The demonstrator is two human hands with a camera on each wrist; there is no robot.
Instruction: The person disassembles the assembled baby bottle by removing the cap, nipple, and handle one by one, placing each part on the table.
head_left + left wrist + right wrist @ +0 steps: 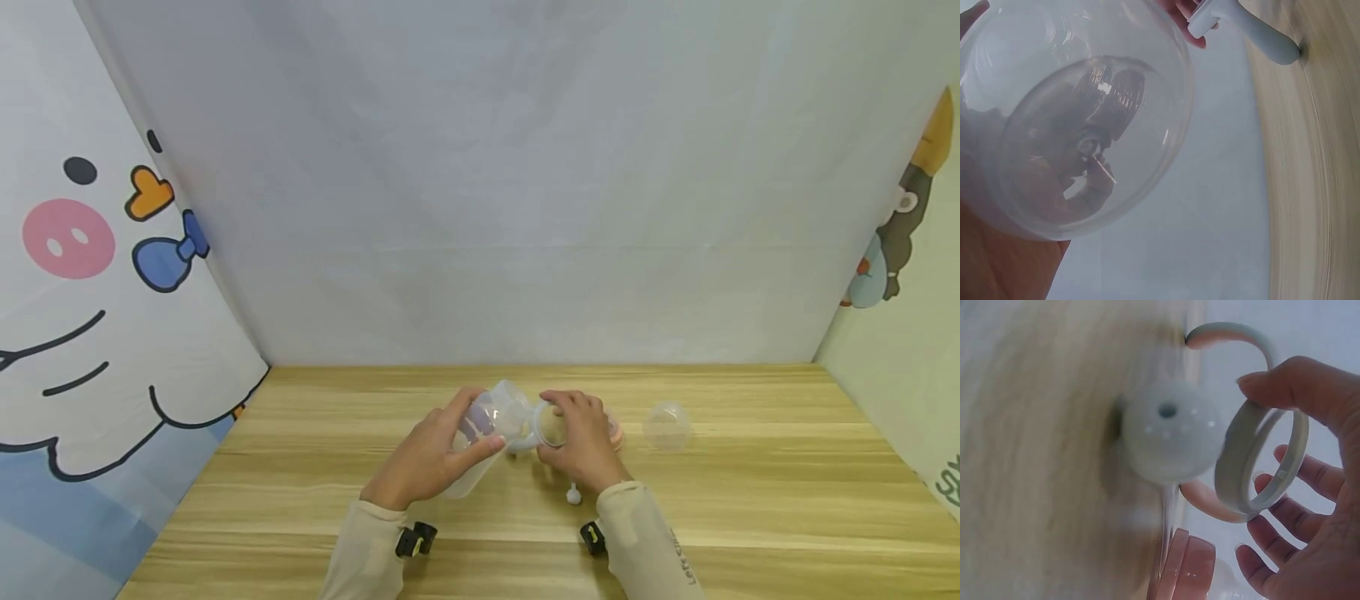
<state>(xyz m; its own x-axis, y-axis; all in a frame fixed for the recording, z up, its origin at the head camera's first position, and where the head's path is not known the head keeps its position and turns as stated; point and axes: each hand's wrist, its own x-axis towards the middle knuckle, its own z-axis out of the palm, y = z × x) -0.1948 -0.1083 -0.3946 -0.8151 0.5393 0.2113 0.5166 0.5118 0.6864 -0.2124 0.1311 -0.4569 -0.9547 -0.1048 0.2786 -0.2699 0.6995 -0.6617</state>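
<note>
My left hand [431,458] grips a clear plastic baby bottle [483,417], tilted with its upper end toward the right hand. In the left wrist view the rounded bottle wall [1097,125] fills much of the frame. Between thumb and fingers, my right hand [585,437] holds a pale grey bottle handle ring [1235,462] with two curved grips. The ring is close beside the bottle's upper end, and one grip [1263,37] extends toward the tabletop in the left wrist view.
A small white ball with a hole [1172,437] lies on the wooden table [750,500] near the right wrist. A pink collar [616,432] sits partly behind the right hand. Farther right is a clear dome cap [667,427]. A pale curtain [525,208] stands behind the table.
</note>
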